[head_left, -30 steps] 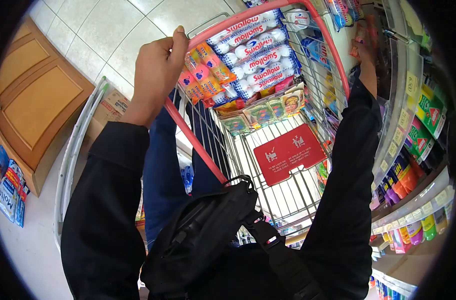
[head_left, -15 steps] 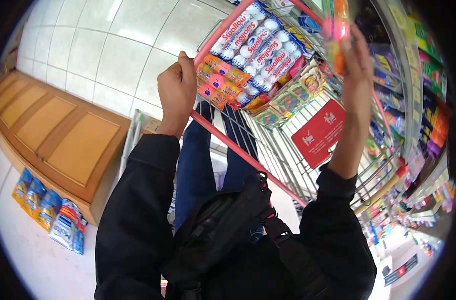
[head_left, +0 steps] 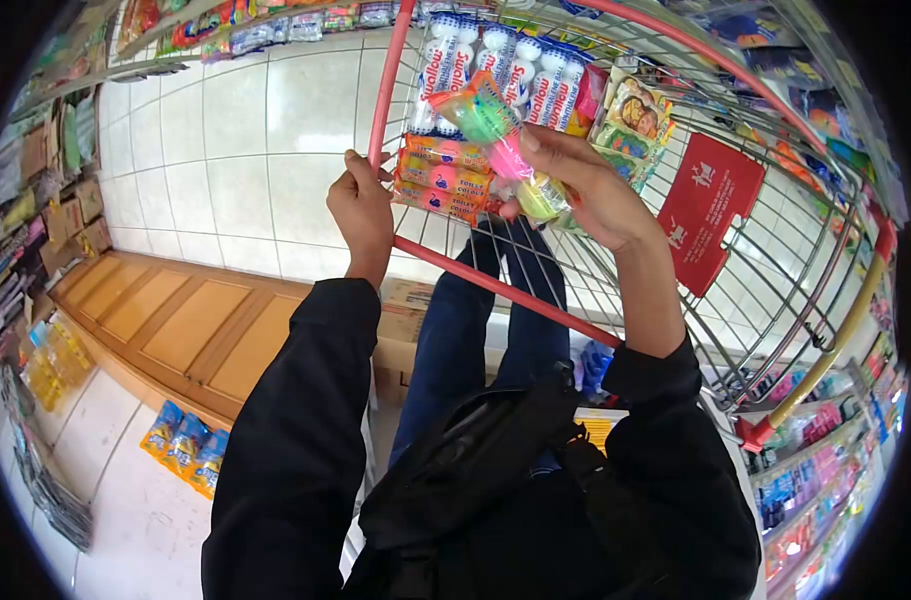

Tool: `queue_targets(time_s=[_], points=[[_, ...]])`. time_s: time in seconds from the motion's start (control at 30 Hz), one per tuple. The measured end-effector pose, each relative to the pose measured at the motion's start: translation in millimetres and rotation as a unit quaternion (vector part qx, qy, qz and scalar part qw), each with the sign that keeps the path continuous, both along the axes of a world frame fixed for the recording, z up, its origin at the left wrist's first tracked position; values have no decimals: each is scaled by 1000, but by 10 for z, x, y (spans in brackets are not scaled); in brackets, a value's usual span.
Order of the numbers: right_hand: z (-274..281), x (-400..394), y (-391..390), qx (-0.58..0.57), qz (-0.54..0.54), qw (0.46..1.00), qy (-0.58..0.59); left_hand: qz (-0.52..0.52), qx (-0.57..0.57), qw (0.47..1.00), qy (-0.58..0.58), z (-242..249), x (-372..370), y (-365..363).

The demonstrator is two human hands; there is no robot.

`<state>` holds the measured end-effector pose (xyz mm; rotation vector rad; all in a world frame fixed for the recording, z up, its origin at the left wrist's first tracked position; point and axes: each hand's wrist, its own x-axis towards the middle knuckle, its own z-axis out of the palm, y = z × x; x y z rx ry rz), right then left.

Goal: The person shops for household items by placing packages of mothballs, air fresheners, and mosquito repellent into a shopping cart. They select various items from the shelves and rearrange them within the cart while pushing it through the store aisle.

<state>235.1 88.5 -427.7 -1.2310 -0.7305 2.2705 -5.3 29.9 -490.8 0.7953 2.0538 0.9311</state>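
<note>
My right hand (head_left: 601, 195) is closed around a see-through pack of toilet colour balls (head_left: 501, 140), green, pink and yellow. It tilts above the shopping cart (head_left: 496, 292). Under it, inside the cart, lie orange packs of toilet colour balls (head_left: 446, 180) stacked side by side. Several packs of white Swallow naphthalene balls (head_left: 451, 65) fill the corner beyond, partly covered by the held pack. My left hand (head_left: 361, 210) grips the cart's red rim at the left corner, its fingers partly hidden.
Flat packets with printed pictures (head_left: 636, 110) stand in the cart, near a red sign (head_left: 711, 210) on its wire side. Stocked shelves (head_left: 826, 470) run along the right. On the left are a wooden cabinet (head_left: 191, 320) and blue-and-orange pouches (head_left: 186, 440) on the floor.
My right hand has brought the pack from beside the shelf, leftward and down over the cart's contents. The view has turned, and my left hand stays at the cart's rim.
</note>
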Motion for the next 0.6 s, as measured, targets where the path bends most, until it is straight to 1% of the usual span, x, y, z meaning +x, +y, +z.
queue_targets(time_s=[0.03,0.07,0.17,0.2,0.27,0.33,0.43,0.47,0.57,0.6], points=[[-33,-13,-40,16,-16,999,-25,5,3,1000,-1,-13,-2,-7],[-145,51,-12,38,31,998,-39,3,-9,1000,-1,-33,-13,-23],[-152,27,61,191,21,974,-122,-6,-9,1000,1,-55,-25,-38],[-344,78,71,194,8,969,-152,-8,-2,1000,-1,-66,-23,-39],[-665,167,91,255,30,937,-238,-12,6,1000,-2,-77,-27,-51],[-722,207,87,301,77,901,-304,-15,14,1000,-4,-76,-21,-64],[-908,111,-54,307,82,892,-320,-15,2,1000,4,-53,-19,-67],[-968,77,-64,313,119,896,-291,-12,7,1000,-2,-62,-25,-50],[-1082,-146,-84,373,154,865,-298,-6,9,1000,-6,-65,-32,-109],[-1031,-251,-54,397,154,846,-321,-7,13,1000,-3,-73,-35,-116]])
